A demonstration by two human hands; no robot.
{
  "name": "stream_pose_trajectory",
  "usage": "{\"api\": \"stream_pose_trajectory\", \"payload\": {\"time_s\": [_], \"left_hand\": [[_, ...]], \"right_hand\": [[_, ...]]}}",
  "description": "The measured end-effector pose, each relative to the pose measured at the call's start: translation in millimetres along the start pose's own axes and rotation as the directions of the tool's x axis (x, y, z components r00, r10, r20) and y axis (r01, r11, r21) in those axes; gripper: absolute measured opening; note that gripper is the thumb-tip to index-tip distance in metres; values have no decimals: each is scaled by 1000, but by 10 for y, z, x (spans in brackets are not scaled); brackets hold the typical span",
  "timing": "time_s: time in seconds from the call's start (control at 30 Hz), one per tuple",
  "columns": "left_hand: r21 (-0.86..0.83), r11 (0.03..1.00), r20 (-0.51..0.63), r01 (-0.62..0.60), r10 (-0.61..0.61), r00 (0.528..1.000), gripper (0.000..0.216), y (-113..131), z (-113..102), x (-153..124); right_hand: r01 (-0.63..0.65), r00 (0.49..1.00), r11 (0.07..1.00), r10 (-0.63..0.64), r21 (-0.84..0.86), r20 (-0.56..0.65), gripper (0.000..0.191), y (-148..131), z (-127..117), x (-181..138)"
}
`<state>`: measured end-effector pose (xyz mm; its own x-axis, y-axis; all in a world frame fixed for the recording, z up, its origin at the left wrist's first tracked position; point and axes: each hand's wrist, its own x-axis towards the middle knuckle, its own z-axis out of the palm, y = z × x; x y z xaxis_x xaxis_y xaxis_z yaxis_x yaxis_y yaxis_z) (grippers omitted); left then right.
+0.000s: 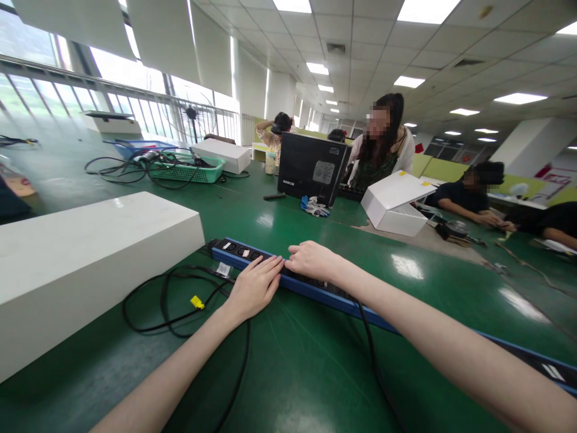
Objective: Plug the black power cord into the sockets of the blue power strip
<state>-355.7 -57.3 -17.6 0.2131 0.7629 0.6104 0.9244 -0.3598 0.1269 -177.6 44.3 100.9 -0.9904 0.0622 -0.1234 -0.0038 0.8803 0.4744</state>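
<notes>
Left hand [256, 285] is flat out, fingers laid over the power strip [333, 300] rather than wrapped round it. Right hand [311, 261] is curled up on top, just beside the left fingertips; can't tell if anything's pinched inside. The strip lies slantwise on the green table [293, 367], its far-left end near the big white box [99, 240].

My worry: if the right hand pushes hard, a light left palm might let the strip skid on that shiny top. And that looped cable [166, 300] by the left wrist, plus the black cord [370, 343] under the right forearm, could snag a sleeveless arm and yank things.
</notes>
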Motion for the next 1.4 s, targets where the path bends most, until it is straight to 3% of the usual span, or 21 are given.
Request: {"api": "stream_pose_trajectory", "payload": {"time_s": [0.83,1.4], "left_hand": [[1,1000,-13,-16,16,1000,46,1,5,2],[10,1000,-7,-19,19,1000,49,8,15,-6]], "right_hand": [[15,1000,1000,-15,-27,-2,17,-49,-2,9],[-79,996,996,78,28,41,15,118,-140,-48]]}}
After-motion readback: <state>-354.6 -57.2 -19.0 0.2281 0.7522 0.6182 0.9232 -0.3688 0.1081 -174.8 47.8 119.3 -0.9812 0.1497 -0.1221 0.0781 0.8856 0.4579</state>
